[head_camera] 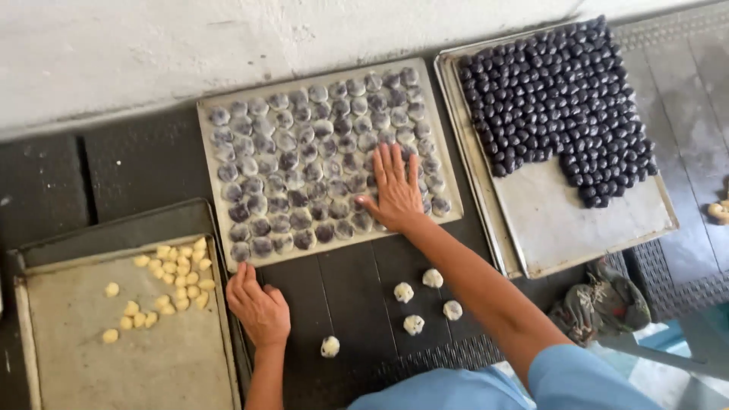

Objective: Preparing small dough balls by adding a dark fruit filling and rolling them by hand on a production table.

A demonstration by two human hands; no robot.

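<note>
A: Three trays. Left hand [258, 307] rests loose on the dark table [342, 288], beside the yellow-ball tray [76, 364], holding nothing.
B: Right hand [396, 191]?
A: Flat, fingers spread, pressing the floured balls [304, 152] on the middle tray [209, 163]. Best kept level, light pressure. Dark-ball tray [562, 228] far right.

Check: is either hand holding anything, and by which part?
Nothing is held. The right hand lies flat, fingers spread, on the floury balls in the middle tray. The left hand rests on that tray's near left corner.
</note>
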